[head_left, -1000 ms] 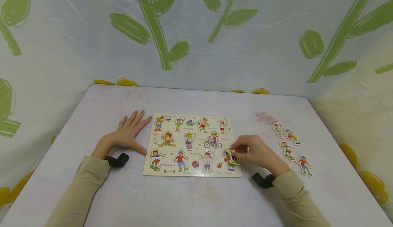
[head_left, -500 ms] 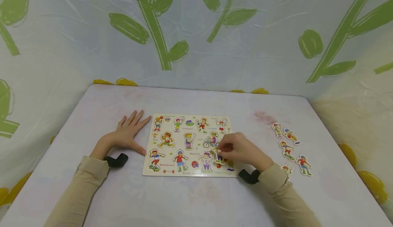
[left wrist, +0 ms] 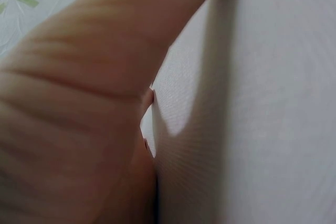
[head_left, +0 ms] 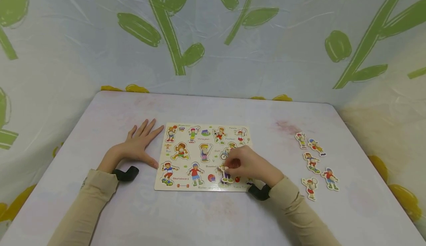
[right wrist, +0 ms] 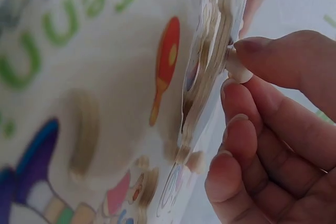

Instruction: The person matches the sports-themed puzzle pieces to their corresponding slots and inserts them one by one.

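My right hand [head_left: 247, 163] pinches a wooden puzzle piece [head_left: 227, 178] shaped like a person over the lower right part of the puzzle board [head_left: 196, 153]. In the right wrist view, thumb and forefinger grip its pale round knob [right wrist: 239, 67], and the piece stands edge-on against the board's face. Whether it sits in a recess cannot be told. My left hand [head_left: 138, 148] rests on the table with fingers spread, its thumb tip at the board's left edge. The left wrist view shows mostly the side of that hand [left wrist: 79, 108] close to the tabletop.
Several loose sports-figure pieces lie on the table right of the board, among them a tennis player [head_left: 310, 189] and a skateboarder [head_left: 311, 162]. Black wrist cameras [head_left: 126, 174] sit beneath both wrists. A leaf-patterned sheet [head_left: 213, 68] hangs behind the table [head_left: 133, 216].
My right hand has moved left across the board with the puzzle piece, from the right edge to the baseball figure's place, uncovering the loose tennis player. My left hand has stayed put.
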{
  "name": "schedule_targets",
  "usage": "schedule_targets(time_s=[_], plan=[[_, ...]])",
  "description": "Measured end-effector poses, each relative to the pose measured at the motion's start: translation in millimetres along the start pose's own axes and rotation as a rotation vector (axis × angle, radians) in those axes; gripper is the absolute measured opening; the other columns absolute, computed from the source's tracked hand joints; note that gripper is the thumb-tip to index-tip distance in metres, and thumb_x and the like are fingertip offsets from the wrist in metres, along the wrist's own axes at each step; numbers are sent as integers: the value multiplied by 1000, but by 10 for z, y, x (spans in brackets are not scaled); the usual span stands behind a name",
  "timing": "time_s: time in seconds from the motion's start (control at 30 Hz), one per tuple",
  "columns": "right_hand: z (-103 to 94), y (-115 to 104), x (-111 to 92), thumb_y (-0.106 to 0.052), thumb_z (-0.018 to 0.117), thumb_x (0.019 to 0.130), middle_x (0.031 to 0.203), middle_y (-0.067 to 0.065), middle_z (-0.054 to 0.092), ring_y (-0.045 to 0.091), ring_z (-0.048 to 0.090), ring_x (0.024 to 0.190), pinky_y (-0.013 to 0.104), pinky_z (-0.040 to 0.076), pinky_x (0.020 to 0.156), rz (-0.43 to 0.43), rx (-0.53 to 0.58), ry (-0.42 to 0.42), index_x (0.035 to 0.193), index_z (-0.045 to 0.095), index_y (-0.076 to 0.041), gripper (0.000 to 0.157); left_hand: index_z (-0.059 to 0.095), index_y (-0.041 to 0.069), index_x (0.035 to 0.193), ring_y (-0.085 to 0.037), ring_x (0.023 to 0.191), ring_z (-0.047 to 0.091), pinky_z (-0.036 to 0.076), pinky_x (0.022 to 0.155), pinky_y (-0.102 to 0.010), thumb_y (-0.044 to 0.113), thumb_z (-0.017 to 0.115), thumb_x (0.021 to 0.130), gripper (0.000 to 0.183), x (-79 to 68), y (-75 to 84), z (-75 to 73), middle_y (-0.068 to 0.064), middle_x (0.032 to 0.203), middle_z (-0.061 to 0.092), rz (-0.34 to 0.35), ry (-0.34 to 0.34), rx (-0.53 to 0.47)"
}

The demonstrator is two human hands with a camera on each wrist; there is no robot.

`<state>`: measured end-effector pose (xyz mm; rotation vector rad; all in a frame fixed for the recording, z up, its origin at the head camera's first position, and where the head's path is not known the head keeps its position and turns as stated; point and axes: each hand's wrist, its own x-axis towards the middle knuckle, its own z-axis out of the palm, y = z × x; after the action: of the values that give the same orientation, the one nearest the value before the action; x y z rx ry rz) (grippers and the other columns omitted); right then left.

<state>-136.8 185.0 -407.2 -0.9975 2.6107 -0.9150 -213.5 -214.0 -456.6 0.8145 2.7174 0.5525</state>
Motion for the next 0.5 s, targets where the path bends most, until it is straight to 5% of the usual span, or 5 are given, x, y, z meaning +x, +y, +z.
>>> schedule_targets(time_s=[0.5], plan=[[115, -6, 32, -4, 76, 82, 69, -11, 58, 3, 52, 59, 22, 47, 53, 22, 58, -43, 82, 73, -12, 9, 15, 11, 160, -42, 148, -16, -11, 111, -66, 71, 82, 59, 135, -10, 58, -55, -20, 164, -9, -10, -25, -11]])
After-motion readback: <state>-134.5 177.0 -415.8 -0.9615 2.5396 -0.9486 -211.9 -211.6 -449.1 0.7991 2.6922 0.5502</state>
